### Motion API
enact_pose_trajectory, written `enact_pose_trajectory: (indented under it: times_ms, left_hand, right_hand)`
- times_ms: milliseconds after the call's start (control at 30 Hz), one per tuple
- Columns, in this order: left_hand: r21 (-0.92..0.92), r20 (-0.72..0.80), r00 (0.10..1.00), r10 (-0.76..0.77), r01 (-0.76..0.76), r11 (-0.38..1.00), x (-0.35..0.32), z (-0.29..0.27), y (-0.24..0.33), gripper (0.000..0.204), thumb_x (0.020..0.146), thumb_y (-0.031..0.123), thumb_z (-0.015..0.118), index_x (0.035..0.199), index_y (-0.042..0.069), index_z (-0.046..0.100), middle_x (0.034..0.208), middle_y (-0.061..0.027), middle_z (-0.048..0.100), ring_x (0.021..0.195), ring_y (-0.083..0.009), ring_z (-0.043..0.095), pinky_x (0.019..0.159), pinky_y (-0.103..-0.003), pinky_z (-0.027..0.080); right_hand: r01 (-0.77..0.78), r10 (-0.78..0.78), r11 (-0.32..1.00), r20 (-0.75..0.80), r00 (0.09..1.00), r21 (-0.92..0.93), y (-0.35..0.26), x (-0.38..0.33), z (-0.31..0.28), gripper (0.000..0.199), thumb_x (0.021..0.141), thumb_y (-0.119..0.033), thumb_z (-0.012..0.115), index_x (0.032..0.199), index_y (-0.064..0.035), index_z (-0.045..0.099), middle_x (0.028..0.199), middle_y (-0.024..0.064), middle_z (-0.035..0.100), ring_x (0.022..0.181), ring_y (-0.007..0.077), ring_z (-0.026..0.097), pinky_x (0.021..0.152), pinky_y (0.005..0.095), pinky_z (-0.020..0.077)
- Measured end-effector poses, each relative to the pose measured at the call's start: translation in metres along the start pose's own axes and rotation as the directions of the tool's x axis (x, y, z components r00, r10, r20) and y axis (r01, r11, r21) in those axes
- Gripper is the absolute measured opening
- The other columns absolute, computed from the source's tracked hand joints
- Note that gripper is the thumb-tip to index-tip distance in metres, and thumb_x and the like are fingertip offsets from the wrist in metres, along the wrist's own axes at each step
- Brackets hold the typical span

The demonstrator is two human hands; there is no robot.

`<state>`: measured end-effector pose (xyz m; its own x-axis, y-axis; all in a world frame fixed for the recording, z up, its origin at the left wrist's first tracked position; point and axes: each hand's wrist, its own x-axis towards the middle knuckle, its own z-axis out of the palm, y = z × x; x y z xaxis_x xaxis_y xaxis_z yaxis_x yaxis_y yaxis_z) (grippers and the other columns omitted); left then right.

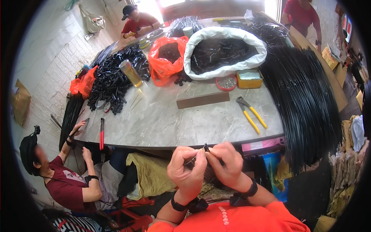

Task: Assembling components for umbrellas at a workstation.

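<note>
Pinched together at six o'clock: left hand [188,166] and right hand [226,164], both clamped on a small black part [206,148] below the table edge [185,146]. Best kept steady, fingertips close. Beyond, yellow-handled pliers [250,112] at one o'clock, white sack [224,52] at twelve.

Both forearms come up from the lower edge, each with a black wrist strap. The left hand [187,170] sits at seven o'clock and the right hand [225,164] at five. Fingers curled, the two meet fingertip to fingertip in a pinch near six o'clock.
</note>
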<state>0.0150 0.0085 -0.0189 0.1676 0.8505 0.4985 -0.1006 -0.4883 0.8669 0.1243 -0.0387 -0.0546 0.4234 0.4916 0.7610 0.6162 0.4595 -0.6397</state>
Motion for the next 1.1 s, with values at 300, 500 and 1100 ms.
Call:
enact_pose_trajectory:
  times_ms: [300, 500, 1100]
  left_hand:
    - [0.026, 0.039, 0.999, 0.01, -0.011, 1.0, 0.0, -0.007, 0.006, 0.015, 0.079, -0.011, 0.071, 0.083, 0.001, 0.062, 0.078, -0.0052, 0.061, 0.068, -0.0087, 0.056, 0.06, -0.022, 0.044]
    - [0.101, -0.001, 0.999, 0.042, -0.041, 0.994, 0.006, -0.011, 0.008, 0.014, 0.082, -0.009, 0.066, 0.081, 0.001, 0.057, 0.079, -0.0021, 0.056, 0.068, -0.0056, 0.048, 0.06, -0.02, 0.038]
    - [-0.289, 0.332, 0.934, -0.131, 0.233, 0.929, 0.004, -0.01, 0.009, 0.053, 0.084, -0.003, 0.067, 0.131, 0.0, 0.042, 0.104, -0.0064, 0.051, 0.09, -0.0101, 0.048, 0.081, -0.023, 0.041]
  right_hand:
    - [-0.538, 0.396, 0.374, 0.394, 0.829, 0.756, 0.021, -0.016, 0.007, 0.012, 0.087, 0.004, 0.071, 0.098, 0.0002, 0.067, 0.094, 0.0078, 0.062, 0.07, 0.0096, 0.057, 0.06, 0.0221, 0.0439]
    - [-0.071, 0.071, 0.98, 0.008, 0.997, 0.187, 0.002, -0.006, 0.018, 0.02, 0.081, 0.006, 0.076, 0.098, -0.001, 0.068, 0.081, 0.0078, 0.061, 0.062, 0.0135, 0.054, 0.05, 0.0257, 0.0418]
    - [-0.061, -0.017, 0.956, 0.262, 0.965, 0.287, -0.003, 0.001, -0.012, 0.045, 0.081, -0.001, 0.079, 0.118, 0.0025, 0.054, 0.092, 0.0139, 0.066, 0.072, 0.019, 0.066, 0.059, 0.0289, 0.0536]
